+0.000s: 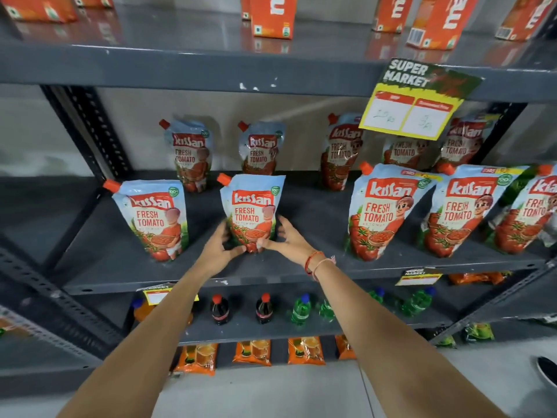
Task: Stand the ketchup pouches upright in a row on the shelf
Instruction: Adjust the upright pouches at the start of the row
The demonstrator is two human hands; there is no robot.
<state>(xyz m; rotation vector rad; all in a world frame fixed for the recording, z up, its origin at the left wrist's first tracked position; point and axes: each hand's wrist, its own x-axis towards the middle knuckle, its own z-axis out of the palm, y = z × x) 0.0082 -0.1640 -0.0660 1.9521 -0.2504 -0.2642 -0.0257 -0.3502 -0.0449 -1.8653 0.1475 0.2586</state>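
Grey metal shelving fills the view, and the middle shelf (301, 267) carries the ketchup pouches in two loose rows. Both hands reach to the second pouch (252, 211) of the front row, which stands upright near the shelf's front edge with its orange cap at the upper left. The left hand (220, 248) cups the pouch's lower left side, its thumb lying along the base, fingers curled around the edge. The right hand (286, 239) presses the lower right side, thumb at the base and fingers spread behind the pouch's edge; red thread bands (313, 262) circle that wrist. Both hands grasp the pouch between them.

To the left stands another front pouch (152, 220), upright and well apart from the held one. To the right, past a wider gap, a third pouch (382, 212) leans slightly, then a fourth pouch (464, 211) just beside it, and a fifth at the picture's right edge, partly cut off. Behind them a back row of smaller-looking pouches (193, 155) stands against the wall.

A yellow price tag (413, 111) reading "Super Market" hangs from the upper shelf's lip, covering part of one back pouch. Orange cartons (271, 15) stand on the top shelf. Below, cola bottles (220, 310) and green bottles (301, 309) sit on a lower shelf, with orange packets (253, 352) under that.
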